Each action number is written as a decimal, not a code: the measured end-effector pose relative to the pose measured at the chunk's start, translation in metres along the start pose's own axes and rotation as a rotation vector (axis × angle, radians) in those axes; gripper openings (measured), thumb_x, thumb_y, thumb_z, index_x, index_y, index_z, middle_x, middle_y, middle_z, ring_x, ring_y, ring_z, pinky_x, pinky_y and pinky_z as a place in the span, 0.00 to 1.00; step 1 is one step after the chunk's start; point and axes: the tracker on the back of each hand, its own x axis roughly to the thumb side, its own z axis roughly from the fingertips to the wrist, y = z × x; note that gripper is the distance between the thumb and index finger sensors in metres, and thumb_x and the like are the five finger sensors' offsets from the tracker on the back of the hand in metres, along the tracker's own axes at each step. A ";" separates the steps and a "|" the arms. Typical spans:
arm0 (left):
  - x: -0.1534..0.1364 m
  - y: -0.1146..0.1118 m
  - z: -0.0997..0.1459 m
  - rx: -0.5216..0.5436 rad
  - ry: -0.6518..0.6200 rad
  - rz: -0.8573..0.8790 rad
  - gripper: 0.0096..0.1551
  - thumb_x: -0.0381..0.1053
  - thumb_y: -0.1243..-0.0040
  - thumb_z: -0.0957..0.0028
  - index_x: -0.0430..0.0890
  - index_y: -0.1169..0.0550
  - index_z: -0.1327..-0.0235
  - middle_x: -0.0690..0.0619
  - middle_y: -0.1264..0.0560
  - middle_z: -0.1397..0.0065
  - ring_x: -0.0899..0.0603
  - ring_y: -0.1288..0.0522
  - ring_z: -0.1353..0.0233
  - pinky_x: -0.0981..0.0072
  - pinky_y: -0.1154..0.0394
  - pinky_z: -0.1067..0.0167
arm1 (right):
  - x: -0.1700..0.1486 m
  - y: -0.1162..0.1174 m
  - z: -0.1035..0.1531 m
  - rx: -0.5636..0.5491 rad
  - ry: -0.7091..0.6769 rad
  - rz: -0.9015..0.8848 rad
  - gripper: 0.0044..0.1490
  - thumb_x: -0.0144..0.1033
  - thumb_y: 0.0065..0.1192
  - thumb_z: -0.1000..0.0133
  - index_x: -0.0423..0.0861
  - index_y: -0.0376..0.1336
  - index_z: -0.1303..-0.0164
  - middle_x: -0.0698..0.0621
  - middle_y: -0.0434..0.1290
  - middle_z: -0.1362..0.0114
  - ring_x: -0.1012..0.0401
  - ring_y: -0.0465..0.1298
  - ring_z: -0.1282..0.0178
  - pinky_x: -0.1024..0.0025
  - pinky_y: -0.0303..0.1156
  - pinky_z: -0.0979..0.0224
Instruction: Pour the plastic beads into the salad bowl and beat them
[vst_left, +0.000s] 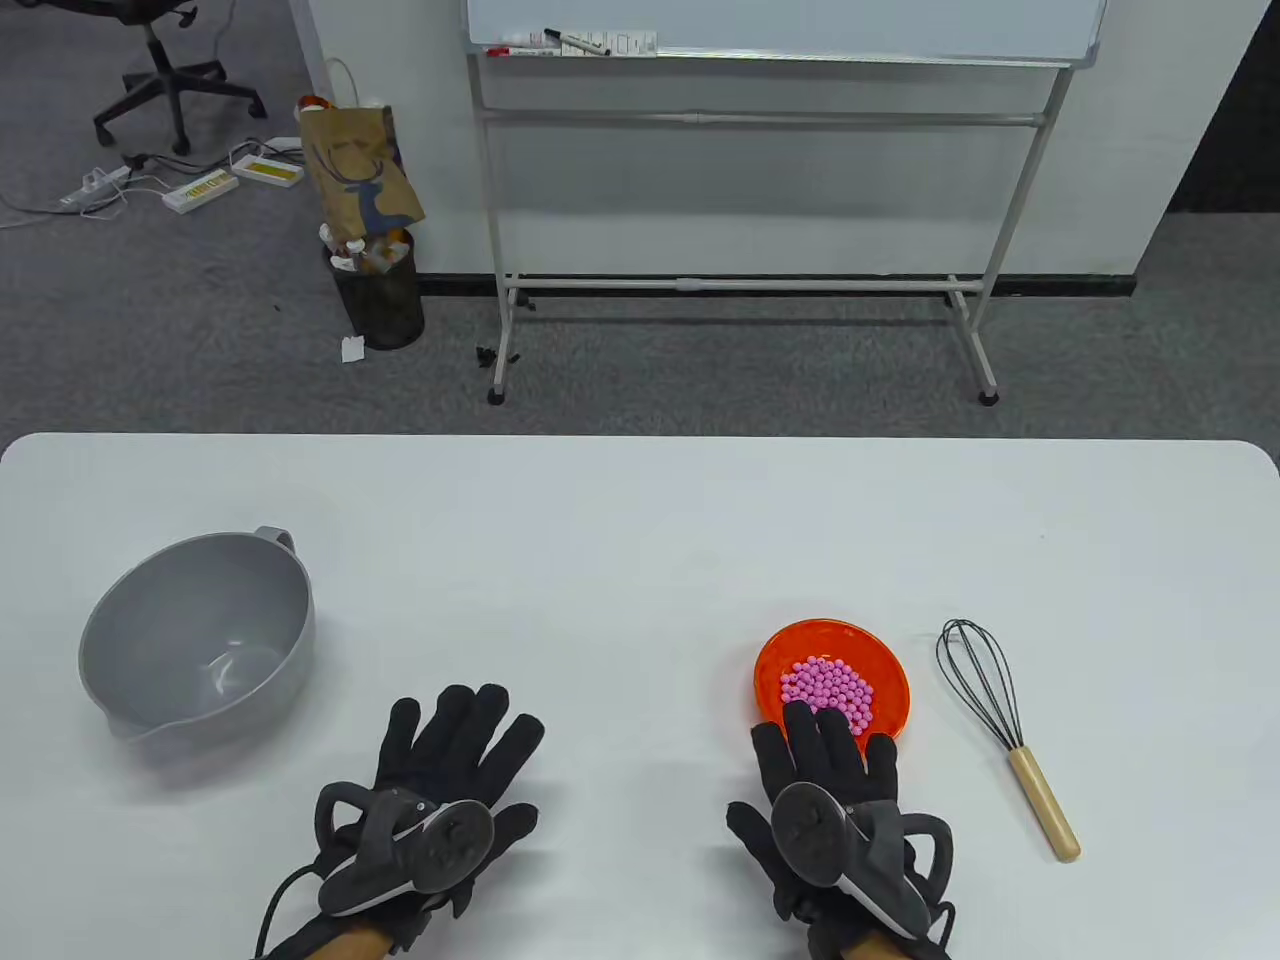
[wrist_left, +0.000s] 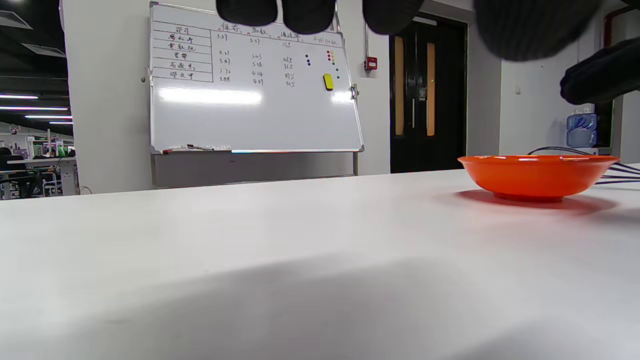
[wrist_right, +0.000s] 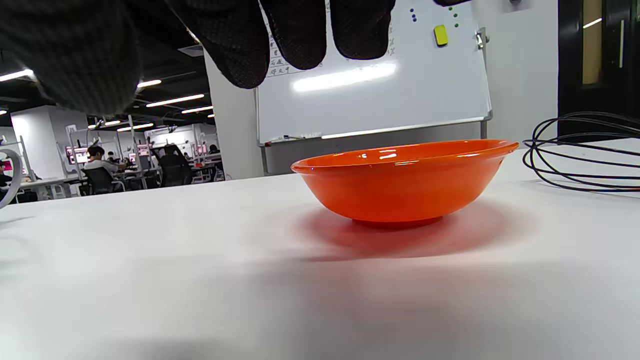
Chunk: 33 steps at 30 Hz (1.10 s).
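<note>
A grey salad bowl (vst_left: 200, 640) with a spout and a handle stands empty at the table's left. An orange dish (vst_left: 880, 665) (wrist_right: 405, 182) (wrist_left: 537, 175) holding pink plastic beads (vst_left: 828, 690) sits right of centre. A black wire whisk (vst_left: 1000, 725) (wrist_right: 585, 150) with a wooden handle lies to the dish's right. My right hand (vst_left: 825, 760) hovers with straight fingers over the dish's near rim and holds nothing. My left hand (vst_left: 455, 745) lies flat and spread near the front edge, right of the grey bowl, also holding nothing.
Beyond the white table (vst_left: 640, 520) stand a whiteboard on a frame (vst_left: 760, 40), a waste bin (vst_left: 380, 290) with a paper bag, and an office chair (vst_left: 165, 60). Power strips (vst_left: 200, 185) lie on the carpet.
</note>
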 end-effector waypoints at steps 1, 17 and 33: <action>0.000 0.000 0.000 0.000 0.000 0.002 0.45 0.74 0.47 0.52 0.65 0.45 0.21 0.53 0.50 0.10 0.37 0.48 0.13 0.31 0.57 0.24 | 0.000 0.000 0.000 0.001 0.003 -0.001 0.50 0.68 0.66 0.52 0.57 0.57 0.21 0.54 0.53 0.11 0.48 0.54 0.08 0.35 0.43 0.16; 0.002 -0.003 0.000 -0.018 -0.004 0.003 0.45 0.74 0.47 0.52 0.65 0.45 0.21 0.53 0.49 0.10 0.38 0.48 0.13 0.31 0.57 0.24 | -0.008 -0.002 0.007 -0.007 0.026 -0.038 0.50 0.67 0.66 0.52 0.56 0.57 0.21 0.53 0.53 0.11 0.48 0.54 0.08 0.35 0.42 0.16; -0.109 0.017 0.009 0.112 0.406 -0.055 0.49 0.73 0.40 0.53 0.60 0.44 0.20 0.51 0.45 0.11 0.37 0.47 0.13 0.32 0.56 0.24 | -0.017 -0.003 0.007 0.014 0.071 -0.060 0.50 0.67 0.66 0.52 0.56 0.57 0.21 0.52 0.54 0.11 0.47 0.55 0.09 0.35 0.43 0.16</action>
